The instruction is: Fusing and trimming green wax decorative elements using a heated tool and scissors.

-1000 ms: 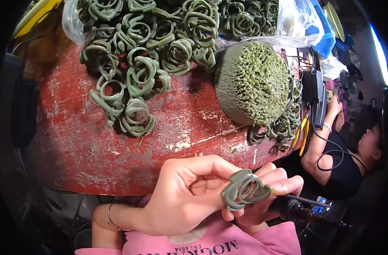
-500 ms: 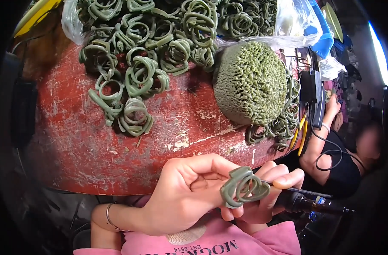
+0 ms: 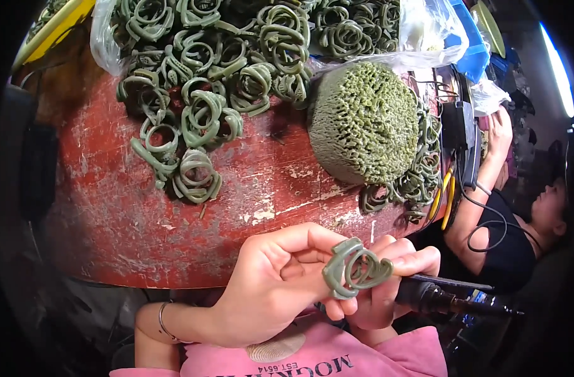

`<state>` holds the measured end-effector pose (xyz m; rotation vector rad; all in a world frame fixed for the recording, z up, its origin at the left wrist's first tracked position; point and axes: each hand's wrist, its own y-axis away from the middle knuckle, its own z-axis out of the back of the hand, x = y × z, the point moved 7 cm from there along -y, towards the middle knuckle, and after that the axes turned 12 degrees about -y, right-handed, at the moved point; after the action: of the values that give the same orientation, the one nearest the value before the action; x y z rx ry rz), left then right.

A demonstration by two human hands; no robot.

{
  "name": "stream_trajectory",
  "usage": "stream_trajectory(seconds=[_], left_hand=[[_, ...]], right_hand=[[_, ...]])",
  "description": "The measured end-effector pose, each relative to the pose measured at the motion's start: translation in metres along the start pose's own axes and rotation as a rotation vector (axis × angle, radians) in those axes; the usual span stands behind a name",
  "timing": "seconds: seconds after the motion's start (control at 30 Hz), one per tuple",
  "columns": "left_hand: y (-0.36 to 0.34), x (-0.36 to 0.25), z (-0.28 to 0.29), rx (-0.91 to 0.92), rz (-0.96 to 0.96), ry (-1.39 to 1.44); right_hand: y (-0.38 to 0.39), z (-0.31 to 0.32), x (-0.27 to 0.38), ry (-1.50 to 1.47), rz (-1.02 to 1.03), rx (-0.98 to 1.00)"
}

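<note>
Head view. Left hand [image 3: 271, 292], lower centre of frame: thumb and forefinger pinching one green looped ring piece [image 3: 335, 274], held up in front of the pink shirt [image 3: 230, 358]. Right hand [image 3: 386, 303], just right of it: fingers curled about a dark tool [image 3: 428, 297], its thin tip pointing to lower right. Red worn table [image 3: 130, 226], centre and left: heaped green rings [image 3: 202, 119], upper; one rough green block [image 3: 375, 125], upper right of centre. Co-worker's arm [image 3: 464, 217], right edge.
</note>
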<state>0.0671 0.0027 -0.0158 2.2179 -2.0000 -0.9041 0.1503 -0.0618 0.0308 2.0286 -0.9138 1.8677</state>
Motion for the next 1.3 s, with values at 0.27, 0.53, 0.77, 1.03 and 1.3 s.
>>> stream_trajectory(seconds=[0.27, 0.53, 0.77, 1.03, 1.3], left_hand=[[0.001, 0.004, 0.000, 0.079, 0.038, 0.078], [0.002, 0.009, -0.006, 0.012, 0.044, 0.045], [-0.001, 0.012, -0.007, 0.003, 0.047, 0.036], [-0.003, 0.014, -0.007, -0.015, 0.086, 0.013], [-0.003, 0.014, -0.007, -0.052, 0.137, 0.039]], right_hand=[[0.004, -0.001, 0.001, 0.096, 0.125, 0.051], [0.005, 0.006, 0.003, 0.149, 0.121, -0.045], [0.002, 0.008, 0.005, 0.012, 0.070, -0.073], [0.001, 0.017, 0.000, -0.100, -0.013, -0.199], [-0.002, 0.016, -0.006, -0.196, -0.178, -0.159]])
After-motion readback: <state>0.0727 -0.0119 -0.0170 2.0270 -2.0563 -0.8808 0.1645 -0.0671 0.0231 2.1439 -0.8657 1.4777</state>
